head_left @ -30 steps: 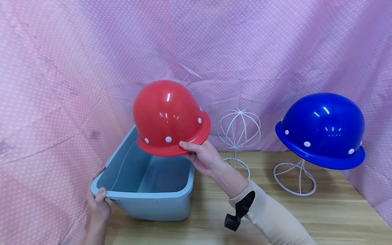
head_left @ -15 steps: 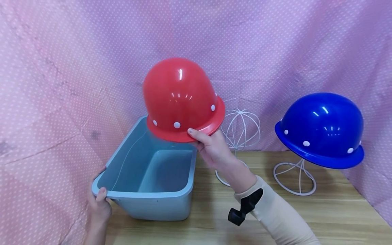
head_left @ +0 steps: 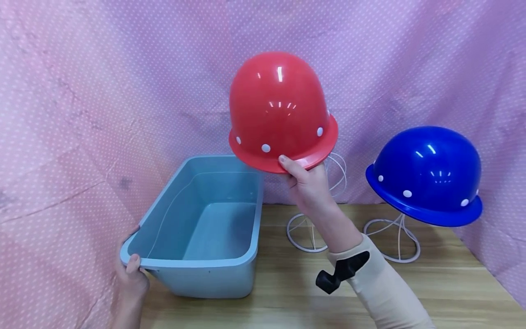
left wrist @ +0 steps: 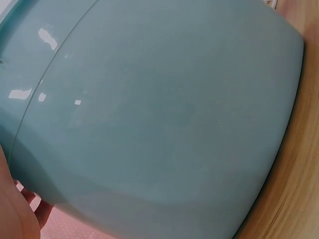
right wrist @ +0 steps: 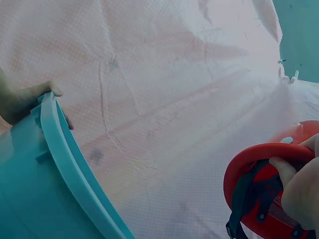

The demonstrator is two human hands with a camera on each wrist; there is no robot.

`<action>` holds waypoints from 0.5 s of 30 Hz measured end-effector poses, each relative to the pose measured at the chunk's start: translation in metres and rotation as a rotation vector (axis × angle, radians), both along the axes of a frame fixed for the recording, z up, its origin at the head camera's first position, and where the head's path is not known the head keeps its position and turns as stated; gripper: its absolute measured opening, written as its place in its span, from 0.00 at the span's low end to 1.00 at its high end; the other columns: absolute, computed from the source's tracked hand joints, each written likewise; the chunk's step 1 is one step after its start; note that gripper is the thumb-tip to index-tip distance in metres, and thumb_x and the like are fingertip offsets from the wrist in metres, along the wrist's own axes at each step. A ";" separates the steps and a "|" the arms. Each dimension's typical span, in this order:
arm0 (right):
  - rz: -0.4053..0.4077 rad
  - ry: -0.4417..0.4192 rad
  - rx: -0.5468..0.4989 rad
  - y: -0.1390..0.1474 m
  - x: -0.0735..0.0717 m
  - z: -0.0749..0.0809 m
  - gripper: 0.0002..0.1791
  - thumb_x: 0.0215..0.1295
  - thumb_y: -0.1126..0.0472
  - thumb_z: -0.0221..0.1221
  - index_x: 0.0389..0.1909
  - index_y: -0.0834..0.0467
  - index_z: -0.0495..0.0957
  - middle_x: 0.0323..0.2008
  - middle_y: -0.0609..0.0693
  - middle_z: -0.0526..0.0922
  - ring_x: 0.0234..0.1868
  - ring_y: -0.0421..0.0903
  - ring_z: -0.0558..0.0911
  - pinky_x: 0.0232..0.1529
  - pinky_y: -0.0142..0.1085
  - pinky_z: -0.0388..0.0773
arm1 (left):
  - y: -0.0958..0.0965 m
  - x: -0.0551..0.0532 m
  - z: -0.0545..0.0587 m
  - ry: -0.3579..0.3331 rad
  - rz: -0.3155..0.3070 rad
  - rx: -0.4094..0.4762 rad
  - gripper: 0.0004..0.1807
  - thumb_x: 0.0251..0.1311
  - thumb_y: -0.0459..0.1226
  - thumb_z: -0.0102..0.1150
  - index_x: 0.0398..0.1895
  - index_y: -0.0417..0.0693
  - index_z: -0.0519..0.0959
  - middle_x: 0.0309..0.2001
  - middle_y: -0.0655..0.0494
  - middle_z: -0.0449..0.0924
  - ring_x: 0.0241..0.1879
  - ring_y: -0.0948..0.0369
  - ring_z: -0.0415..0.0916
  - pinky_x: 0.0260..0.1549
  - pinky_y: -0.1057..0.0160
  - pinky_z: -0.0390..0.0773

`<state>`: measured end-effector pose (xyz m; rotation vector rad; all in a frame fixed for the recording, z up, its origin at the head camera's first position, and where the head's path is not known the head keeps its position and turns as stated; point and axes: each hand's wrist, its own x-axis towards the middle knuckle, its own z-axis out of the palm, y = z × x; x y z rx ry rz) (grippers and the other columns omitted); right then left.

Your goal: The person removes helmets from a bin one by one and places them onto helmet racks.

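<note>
Head view: red helmet point(head_left: 279, 105) held aloft, dome up, above and right of bin point(head_left: 193, 263). Right hand point(head_left: 310, 187) grips brim—thumb on top, fingers underneath. Left hand point(head_left: 132, 278) grips bin rim at near left corner. Wire stand point(head_left: 316, 250) right of bin, partly hidden; blue helmet point(head_left: 425, 176) farther right, on second stand point(head_left: 400, 261). Judged step: helmet transfer beside bin; next move calls for firm brim grip.

Left wrist view: bin side fills frame; left fingers curled, mostly cropped.

Right wrist view: digit inside shell, near dark harness point(right wrist: 240, 191)—brim pinched.
</note>
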<state>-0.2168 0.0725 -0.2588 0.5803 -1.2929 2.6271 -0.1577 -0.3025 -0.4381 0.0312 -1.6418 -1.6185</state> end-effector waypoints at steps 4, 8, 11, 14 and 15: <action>-0.075 -0.016 -0.023 0.008 -0.002 -0.001 0.22 0.73 0.75 0.53 0.62 0.53 0.70 0.51 0.45 0.82 0.48 0.41 0.89 0.52 0.33 0.87 | 0.001 0.000 0.000 0.025 -0.005 -0.006 0.32 0.57 0.38 0.51 0.69 0.45 0.77 0.54 0.59 0.79 0.51 0.62 0.75 0.49 0.71 0.73; -0.133 -0.006 -0.054 0.015 -0.002 -0.006 0.24 0.72 0.77 0.53 0.63 0.53 0.68 0.54 0.47 0.80 0.52 0.43 0.88 0.53 0.34 0.87 | 0.003 0.000 0.004 0.004 -0.011 -0.017 0.35 0.56 0.41 0.53 0.71 0.45 0.75 0.58 0.59 0.78 0.55 0.62 0.75 0.50 0.68 0.72; -0.161 0.003 -0.052 0.023 -0.002 -0.011 0.26 0.72 0.77 0.54 0.64 0.51 0.67 0.57 0.48 0.78 0.56 0.45 0.87 0.54 0.35 0.86 | 0.005 0.001 0.004 0.009 0.004 -0.019 0.33 0.57 0.43 0.54 0.70 0.47 0.76 0.56 0.59 0.78 0.54 0.62 0.75 0.51 0.68 0.71; -0.178 0.019 -0.044 0.029 -0.003 -0.014 0.27 0.74 0.76 0.54 0.66 0.50 0.66 0.59 0.49 0.77 0.59 0.47 0.86 0.56 0.36 0.85 | 0.006 0.000 0.003 0.035 0.035 -0.028 0.30 0.58 0.43 0.53 0.67 0.51 0.78 0.52 0.60 0.79 0.51 0.63 0.76 0.49 0.67 0.70; -0.183 0.022 -0.045 0.031 -0.003 -0.014 0.27 0.74 0.76 0.54 0.67 0.50 0.65 0.60 0.49 0.76 0.60 0.47 0.85 0.56 0.36 0.85 | 0.006 -0.001 0.002 0.058 0.037 -0.016 0.29 0.58 0.42 0.53 0.66 0.51 0.79 0.51 0.60 0.80 0.49 0.63 0.76 0.49 0.67 0.69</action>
